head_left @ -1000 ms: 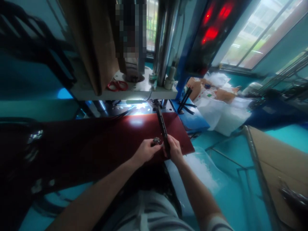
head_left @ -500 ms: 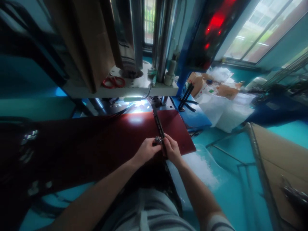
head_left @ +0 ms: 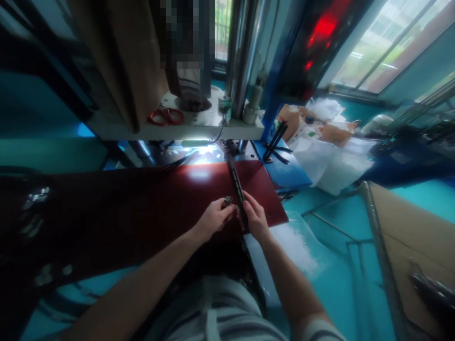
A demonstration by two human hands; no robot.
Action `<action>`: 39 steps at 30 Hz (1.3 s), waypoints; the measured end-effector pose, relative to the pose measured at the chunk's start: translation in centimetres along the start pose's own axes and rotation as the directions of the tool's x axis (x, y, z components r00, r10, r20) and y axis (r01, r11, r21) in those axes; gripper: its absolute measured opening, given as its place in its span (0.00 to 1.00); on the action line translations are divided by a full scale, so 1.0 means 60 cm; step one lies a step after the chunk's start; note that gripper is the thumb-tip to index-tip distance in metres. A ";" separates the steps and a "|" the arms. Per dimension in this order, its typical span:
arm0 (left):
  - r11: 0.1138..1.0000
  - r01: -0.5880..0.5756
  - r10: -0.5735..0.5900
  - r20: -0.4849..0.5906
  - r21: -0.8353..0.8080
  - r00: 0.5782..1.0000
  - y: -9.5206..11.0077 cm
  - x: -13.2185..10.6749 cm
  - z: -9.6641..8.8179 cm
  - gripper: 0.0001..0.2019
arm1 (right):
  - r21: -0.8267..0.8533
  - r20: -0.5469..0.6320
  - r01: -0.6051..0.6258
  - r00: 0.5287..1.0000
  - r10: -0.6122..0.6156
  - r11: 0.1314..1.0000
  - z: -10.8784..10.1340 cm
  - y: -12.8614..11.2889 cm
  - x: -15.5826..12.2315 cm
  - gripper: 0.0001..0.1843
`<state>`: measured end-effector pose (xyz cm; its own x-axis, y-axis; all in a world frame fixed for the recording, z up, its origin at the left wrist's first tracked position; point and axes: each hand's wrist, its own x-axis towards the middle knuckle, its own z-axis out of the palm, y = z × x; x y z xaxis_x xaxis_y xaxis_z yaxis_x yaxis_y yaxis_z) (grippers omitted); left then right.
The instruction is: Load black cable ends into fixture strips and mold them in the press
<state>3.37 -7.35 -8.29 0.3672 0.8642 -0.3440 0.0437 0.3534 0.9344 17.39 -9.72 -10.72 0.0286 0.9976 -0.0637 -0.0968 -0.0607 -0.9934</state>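
A long black strap (head_left: 235, 182) runs across the dark red work surface (head_left: 170, 199) from under the press toward me. My right hand (head_left: 254, 219) is closed round the strap's near end. My left hand (head_left: 212, 219) pinches a small shiny metal piece (head_left: 227, 201) beside the strap, almost touching it. Both hands meet at the red surface's front edge, above my lap.
A press with steel columns (head_left: 239, 57) and a white platen (head_left: 185, 127) stands behind, lit underneath. Red scissors (head_left: 166, 116) lie on the platen. Black straps (head_left: 276, 142) sit on a blue stand at right. White plastic bags (head_left: 327, 163) and a cardboard box (head_left: 415, 241) are at the right.
My hands have stayed together at the strap's near end and shifted slightly. The metal piece in my left hand sits a little lower beside the strap. The view has tilted a little.
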 end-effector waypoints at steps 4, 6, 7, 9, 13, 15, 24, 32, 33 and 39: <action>0.998 -0.049 0.050 -0.022 0.035 0.999 -0.003 0.003 0.003 0.14 | -0.058 0.034 0.006 0.999 -0.004 0.998 -0.001 -0.002 0.000 0.27; 0.999 -0.046 0.047 -0.016 0.026 0.999 -0.004 0.003 0.002 0.14 | -0.061 0.036 0.004 0.999 -0.002 0.998 0.000 -0.002 0.000 0.27; 0.999 -0.038 0.038 -0.014 0.015 0.999 -0.003 0.003 0.002 0.14 | -0.062 0.035 -0.001 0.999 0.003 0.998 0.000 -0.002 0.000 0.27; 1.000 -0.012 0.012 0.005 -0.023 1.000 -0.002 0.002 0.000 0.14 | -0.058 0.031 -0.010 0.999 0.012 0.998 0.000 -0.002 0.001 0.27; 0.996 0.049 -0.044 0.069 -0.075 0.997 0.000 0.003 -0.008 0.15 | -0.029 0.024 -0.017 1.000 0.018 0.999 0.000 -0.001 0.001 0.28; 0.991 0.108 -0.101 0.100 -0.077 0.990 0.001 0.004 -0.014 0.14 | -0.018 0.016 -0.021 1.000 0.021 1.000 0.000 -0.001 0.001 0.28; 0.952 0.193 -0.159 0.158 -0.237 0.975 0.008 0.003 -0.025 0.11 | -0.003 0.025 0.006 1.000 -0.006 1.000 0.000 0.004 0.001 0.28; 0.991 -0.044 0.039 0.037 0.125 0.999 -0.009 0.002 -0.014 0.13 | -0.106 0.078 0.062 0.995 -0.054 0.992 -0.002 -0.005 0.000 0.26; 0.988 -0.056 0.053 0.027 0.146 0.998 -0.009 0.003 -0.015 0.13 | -0.109 0.079 0.058 0.996 -0.050 0.992 -0.001 -0.005 0.000 0.27; 0.949 -0.153 0.161 -0.007 0.274 0.987 -0.008 0.005 -0.016 0.13 | -0.164 0.101 0.058 0.994 -0.042 0.985 0.004 -0.002 0.002 0.29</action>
<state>2.58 -6.91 -8.93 0.3630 0.9123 -0.1895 0.2402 0.1048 0.9650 17.15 -9.61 -10.60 -0.0682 0.9976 -0.0118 0.0698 -0.0071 -0.9975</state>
